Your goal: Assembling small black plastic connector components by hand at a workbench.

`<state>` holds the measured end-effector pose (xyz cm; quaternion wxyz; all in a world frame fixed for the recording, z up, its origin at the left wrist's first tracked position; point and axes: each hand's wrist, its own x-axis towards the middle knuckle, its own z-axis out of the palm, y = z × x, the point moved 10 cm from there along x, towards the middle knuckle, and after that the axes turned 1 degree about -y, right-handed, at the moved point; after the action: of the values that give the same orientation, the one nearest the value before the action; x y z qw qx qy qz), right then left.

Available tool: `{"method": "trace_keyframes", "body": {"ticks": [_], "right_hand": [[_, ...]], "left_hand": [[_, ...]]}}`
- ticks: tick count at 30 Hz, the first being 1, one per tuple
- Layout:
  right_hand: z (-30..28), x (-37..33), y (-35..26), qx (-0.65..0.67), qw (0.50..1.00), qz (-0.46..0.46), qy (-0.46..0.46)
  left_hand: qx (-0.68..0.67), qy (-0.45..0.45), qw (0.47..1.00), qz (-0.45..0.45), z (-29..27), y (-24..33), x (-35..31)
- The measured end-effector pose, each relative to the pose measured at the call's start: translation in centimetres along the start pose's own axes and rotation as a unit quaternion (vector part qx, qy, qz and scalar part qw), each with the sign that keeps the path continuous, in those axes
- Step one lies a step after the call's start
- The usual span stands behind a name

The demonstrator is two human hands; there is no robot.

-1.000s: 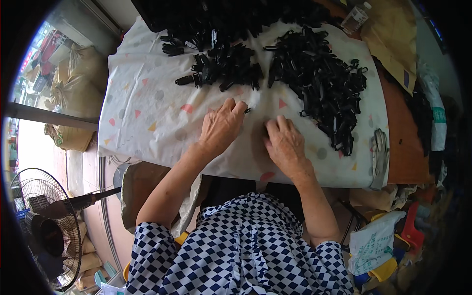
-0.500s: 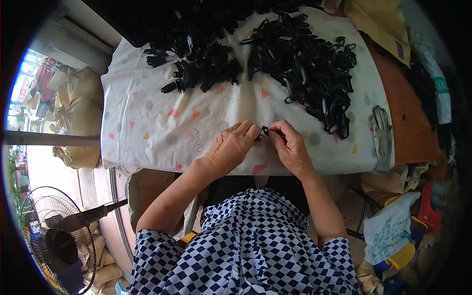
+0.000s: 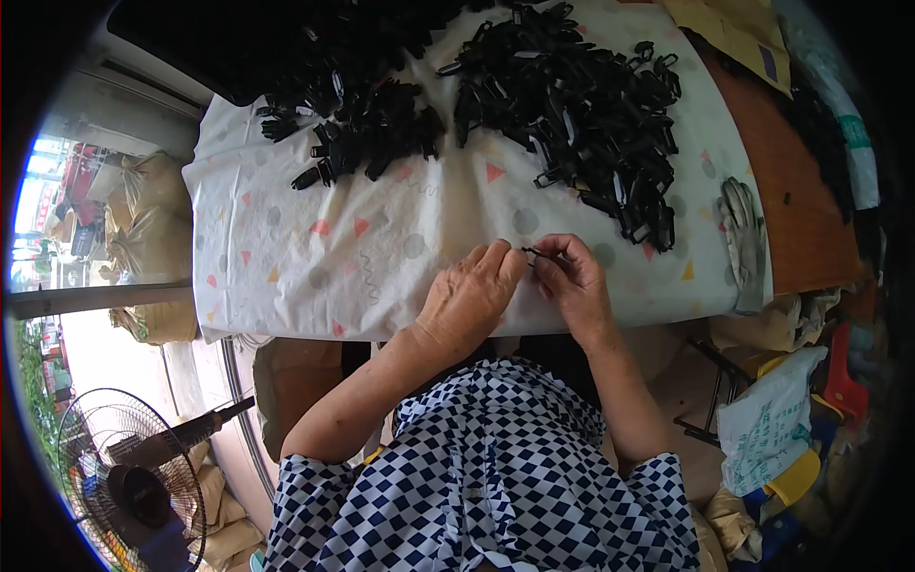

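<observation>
My left hand and my right hand meet just above the near part of the tablecloth. Between their fingertips is a small black plastic piece, narrow and partly hidden. My right thumb and forefinger pinch it. The left fingers are closed at its other end, and whether they grip a second piece is hidden. Farther off lie two heaps of small black plastic parts: a left heap of chunkier pieces and a right heap with many elongated, loop-like pieces.
A pale work glove lies at the cloth's right edge, beside bare brown tabletop. A dark bin-like shape overhangs the far left corner. A black fan stands at lower left. A white plastic bag hangs at lower right.
The view has shifted slightly, so the heaps sit higher and farther left in the picture. My hands stay together, and the black piece between them has turned to a flatter angle.
</observation>
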<state>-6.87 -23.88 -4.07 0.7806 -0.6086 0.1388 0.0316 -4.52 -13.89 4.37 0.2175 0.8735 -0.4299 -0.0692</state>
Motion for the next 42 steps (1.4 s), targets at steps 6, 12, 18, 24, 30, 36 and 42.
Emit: {"method": "trace_keyframes", "body": {"ticks": [6,12,18,24,30,36,42], "right_hand": [[-1.7,-0.8,-0.2,0.037,0.999,0.005,0.007],[-2.4,-1.1,0.1,0.119,0.992,0.042,0.008],[-0.5,-1.0,0.5,0.176,0.979,0.081,-0.070],[1.6,-1.0,0.3,0.163,0.975,0.110,-0.103],[5.3,-1.2,0.1,0.115,0.963,0.161,-0.181],[8.5,-1.5,0.8,-0.050,0.956,0.234,-0.172],[12.6,-2.2,3.2,-0.096,0.909,0.278,-0.294]], "left_hand": [[-0.091,0.052,0.994,-0.010,1.3,-0.7,0.5],[-0.157,0.039,0.984,-0.076,2.3,-3.0,-0.5],[-0.268,0.062,0.955,-0.107,1.7,-4.0,-2.0],[-0.306,0.058,0.944,-0.107,1.2,-4.3,-3.4],[-0.264,0.147,0.952,-0.054,-0.6,-4.9,-6.0],[-0.163,0.140,0.975,-0.056,-2.4,-5.2,-9.4],[-0.138,0.125,0.979,-0.085,-3.7,-5.9,-12.9]]}}
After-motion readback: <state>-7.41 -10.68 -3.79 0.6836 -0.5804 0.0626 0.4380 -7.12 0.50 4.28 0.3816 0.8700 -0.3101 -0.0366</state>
